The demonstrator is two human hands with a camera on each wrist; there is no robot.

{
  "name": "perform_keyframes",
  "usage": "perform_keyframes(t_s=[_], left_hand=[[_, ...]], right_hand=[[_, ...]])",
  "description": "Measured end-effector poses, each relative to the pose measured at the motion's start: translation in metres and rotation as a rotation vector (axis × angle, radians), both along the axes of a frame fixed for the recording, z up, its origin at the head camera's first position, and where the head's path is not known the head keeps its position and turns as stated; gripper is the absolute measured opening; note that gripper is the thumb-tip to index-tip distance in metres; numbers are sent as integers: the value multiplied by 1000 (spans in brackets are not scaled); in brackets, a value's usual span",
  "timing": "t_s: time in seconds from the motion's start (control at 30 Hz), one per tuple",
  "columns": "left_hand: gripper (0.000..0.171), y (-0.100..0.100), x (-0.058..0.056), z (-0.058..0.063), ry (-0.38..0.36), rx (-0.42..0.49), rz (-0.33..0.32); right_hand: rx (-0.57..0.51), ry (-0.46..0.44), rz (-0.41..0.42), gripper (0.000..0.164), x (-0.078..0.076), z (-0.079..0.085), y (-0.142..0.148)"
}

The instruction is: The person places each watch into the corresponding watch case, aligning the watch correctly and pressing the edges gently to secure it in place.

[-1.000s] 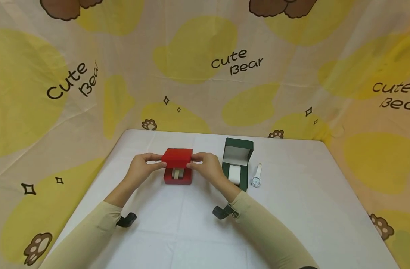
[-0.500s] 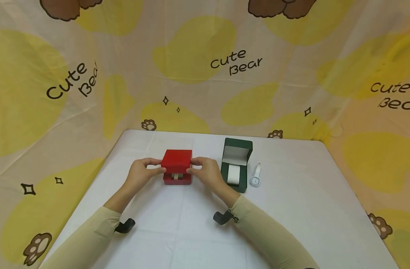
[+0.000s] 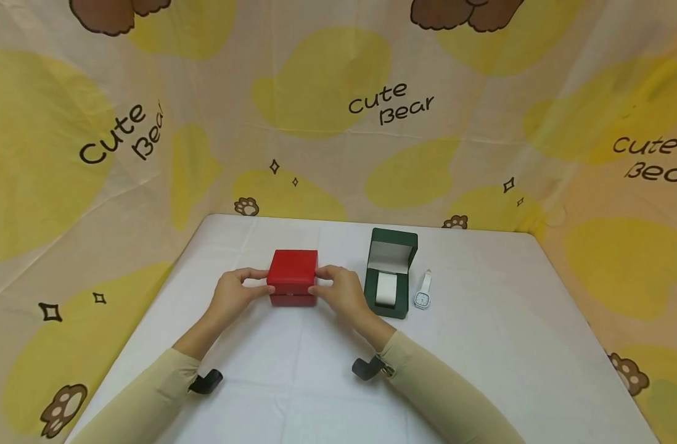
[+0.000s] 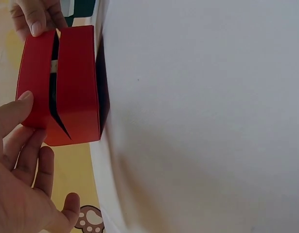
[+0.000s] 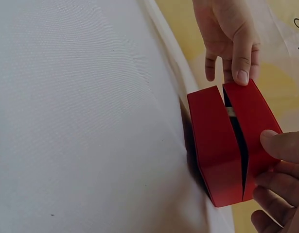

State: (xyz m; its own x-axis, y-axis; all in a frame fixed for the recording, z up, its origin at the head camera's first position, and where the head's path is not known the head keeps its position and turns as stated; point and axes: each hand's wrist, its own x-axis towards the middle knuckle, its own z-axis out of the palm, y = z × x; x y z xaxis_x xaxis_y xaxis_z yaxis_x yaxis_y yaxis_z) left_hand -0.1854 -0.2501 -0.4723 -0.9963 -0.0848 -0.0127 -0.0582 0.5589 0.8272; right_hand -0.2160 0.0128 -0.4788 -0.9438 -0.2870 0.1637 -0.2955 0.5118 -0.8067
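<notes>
A red watch box (image 3: 292, 271) stands on the white table, its lid lowered almost onto the base. My left hand (image 3: 231, 299) grips the lid's left side between thumb and fingers, and my right hand (image 3: 343, 295) grips the right side likewise. In the left wrist view a narrow gap still runs between lid and base (image 4: 79, 85), with something pale (image 4: 54, 66) showing inside. The right wrist view has the same gap, wider at the front and narrowing toward the hinge, below the lid (image 5: 251, 126). The rest of the inside is hidden.
Right of the red box, a green watch box (image 3: 391, 272) stands with its lid raised and a white cushion (image 3: 386, 289) inside. A white wristwatch (image 3: 423, 295) lies beside it. The white table (image 3: 483, 370) meets a patterned cloth backdrop (image 3: 316, 80).
The red lid has come down toward me, both hands lowering with it. The watch on the cushion inside, visible earlier from the head, is now covered. The green box and white wristwatch stay put.
</notes>
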Motion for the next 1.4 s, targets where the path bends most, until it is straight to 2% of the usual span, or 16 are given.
perform_keyframes(t_s=[0.4,0.57,0.73,0.93,1.1,1.27,1.4], left_hand=[[43,5,6,-4,-11,-41,-8],[43,6,8,-5,-7,-32,-16],[44,6,9,-5,4,-15,-27],[46,3,10,-8,71,-53,-67],[40,-1,10,-6,126,-82,-112],[34,-3,8,3,170,-85,-134],[30,-2,7,12,208,-84,-135]], right_hand=[[49,39,11,37,5,-3,5],[59,47,19,36,6,-3,6],[120,76,22,38,9,-4,7],[265,115,95,43,11,-3,11],[274,114,191,39,12,-4,25],[294,207,234,31,13,-2,41],[304,264,233,27,13,4,51]])
